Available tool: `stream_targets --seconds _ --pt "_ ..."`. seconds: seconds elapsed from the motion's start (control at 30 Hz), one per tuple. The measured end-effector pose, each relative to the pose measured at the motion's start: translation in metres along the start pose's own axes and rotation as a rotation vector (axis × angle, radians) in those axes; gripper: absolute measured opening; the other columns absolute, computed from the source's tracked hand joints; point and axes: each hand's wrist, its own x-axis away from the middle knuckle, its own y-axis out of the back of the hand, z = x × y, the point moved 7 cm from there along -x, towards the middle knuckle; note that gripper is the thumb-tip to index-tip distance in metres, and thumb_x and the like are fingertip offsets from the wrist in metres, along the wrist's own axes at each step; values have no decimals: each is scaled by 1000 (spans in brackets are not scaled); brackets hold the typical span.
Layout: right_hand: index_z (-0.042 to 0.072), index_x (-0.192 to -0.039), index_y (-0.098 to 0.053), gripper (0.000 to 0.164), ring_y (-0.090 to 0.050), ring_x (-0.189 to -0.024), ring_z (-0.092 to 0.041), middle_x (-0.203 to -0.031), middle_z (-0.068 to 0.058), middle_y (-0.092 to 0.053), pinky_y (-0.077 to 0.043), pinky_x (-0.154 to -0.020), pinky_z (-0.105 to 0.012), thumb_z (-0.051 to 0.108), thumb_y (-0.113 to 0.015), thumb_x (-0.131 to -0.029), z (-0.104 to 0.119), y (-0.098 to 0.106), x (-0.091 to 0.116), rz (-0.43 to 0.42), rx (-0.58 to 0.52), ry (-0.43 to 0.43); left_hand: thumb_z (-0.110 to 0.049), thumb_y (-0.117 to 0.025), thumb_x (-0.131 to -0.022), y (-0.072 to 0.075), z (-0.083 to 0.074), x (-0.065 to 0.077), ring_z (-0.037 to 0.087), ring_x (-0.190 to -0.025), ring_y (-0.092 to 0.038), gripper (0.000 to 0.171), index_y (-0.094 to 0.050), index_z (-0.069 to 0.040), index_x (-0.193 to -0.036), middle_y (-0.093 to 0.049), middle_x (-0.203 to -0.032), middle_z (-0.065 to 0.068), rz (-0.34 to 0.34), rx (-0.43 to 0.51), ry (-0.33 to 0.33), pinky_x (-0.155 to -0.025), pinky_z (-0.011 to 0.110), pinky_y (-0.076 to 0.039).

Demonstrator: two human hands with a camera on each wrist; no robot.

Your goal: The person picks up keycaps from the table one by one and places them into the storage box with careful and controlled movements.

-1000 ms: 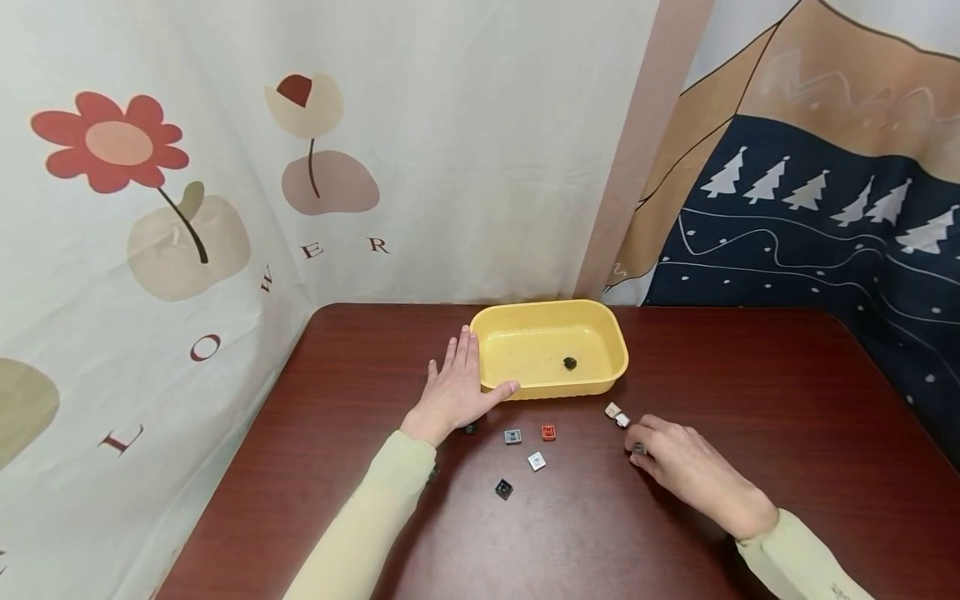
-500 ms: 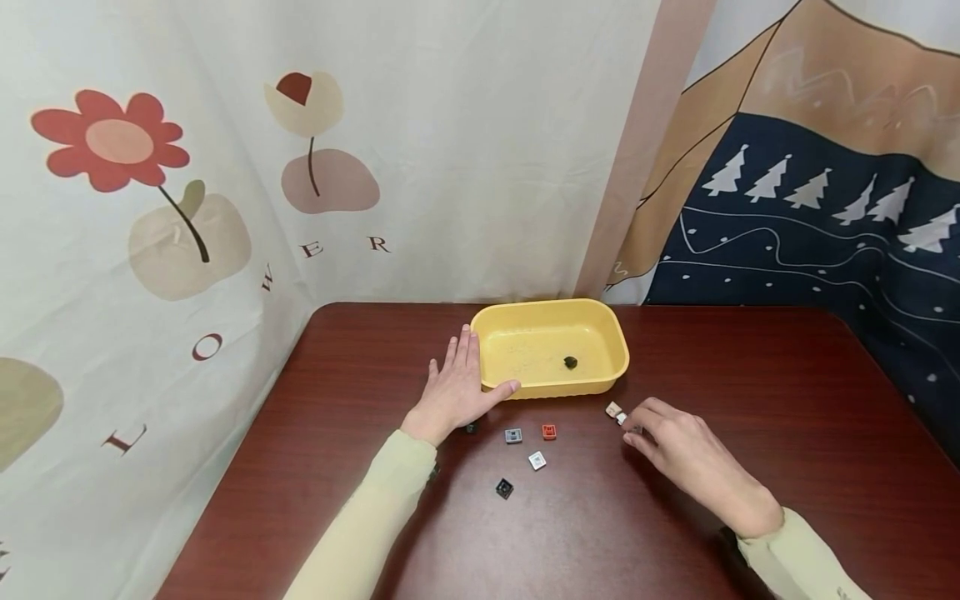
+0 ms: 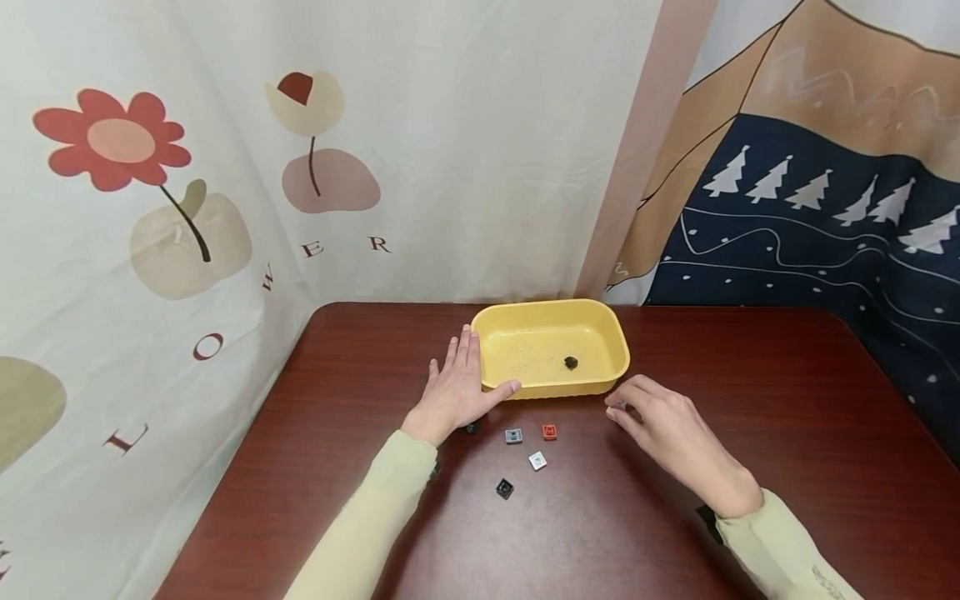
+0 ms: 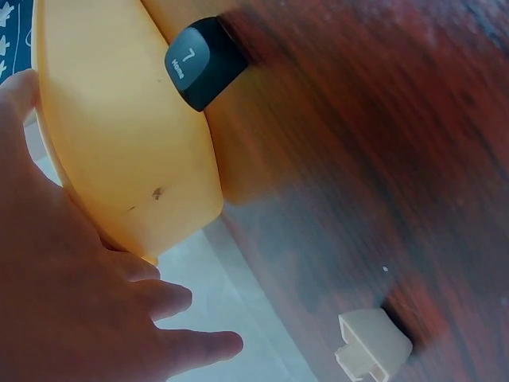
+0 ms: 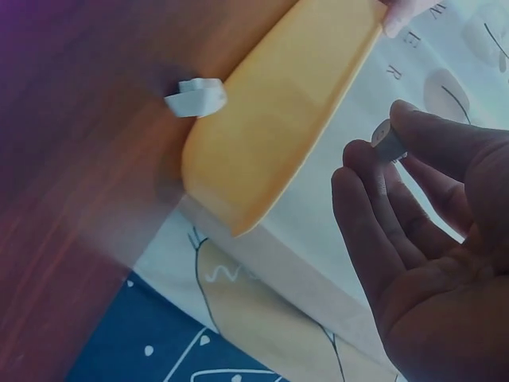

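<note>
My left hand (image 3: 453,392) lies with straight fingers along the left side of a yellow plastic basin (image 3: 551,388), its thumb over the near wall. My right hand (image 3: 675,433) is just off the basin's near right corner. In the right wrist view its thumb and fingertips pinch a small pale grey keycap (image 5: 390,142). A white keycap (image 5: 197,97) is beside the basin wall there. In the left wrist view a black keycap (image 4: 203,64) marked "7 Home" is by the basin, and a beige keycap (image 4: 372,344) lies farther off. A small dark piece (image 3: 571,363) is inside the basin.
In front of the basin are a red keycap (image 3: 549,432), a blue-grey keycap (image 3: 513,436), a white keycap (image 3: 537,460) and a black keycap (image 3: 505,489). A dark keycap (image 3: 471,427) is close to my left wrist. A printed curtain (image 3: 465,167) hangs behind the table.
My right hand has moved left and away from me toward the basin corner. The beige and white keycaps there no longer show in the head view. My left hand and the basin stay put.
</note>
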Motion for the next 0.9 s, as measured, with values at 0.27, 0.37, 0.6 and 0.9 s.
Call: stream_targets --seconds 0.27,0.37,0.6,0.9 --pt "14 -93 -74 19 -58 -72 -8 -91 4 -65 -53 -61 -30 5 -87 -82 -3 1 -14 -20 -30 -62 -85 -44 -89 -3 0 -2 35 -159 -8 120 -3 -3 -166 3 -174 12 9 5 -6 -120 65 -17" --pt "12 -94 -75 18 -59 -73 -9 -91 2 -67 -54 -63 -31 6 -87 -82 -5 2 -19 -29 -36 -84 -86 -43 -89 -3 1 -3 35 -159 -9 120 -3 -3 -166 2 -174 12 4 -4 -6 -120 65 -18" --pt "11 -96 -77 12 -58 -73 -12 -91 1 -68 -52 -64 -33 6 -83 -87 -8 0 -35 -52 -77 -134 -86 -42 -89 -3 2 -4 35 -159 -9 120 -3 -2 -166 4 -173 12 9 -6 -3 -120 65 -17" --pt "7 -102 -77 11 -64 -81 -21 -98 -6 -72 -54 -72 -40 11 -80 -92 -13 -13 -59 -48 -122 -195 -86 -42 -89 -4 2 -4 35 -159 -8 120 -2 -3 -165 4 -173 12 13 -10 0 -120 65 -17"
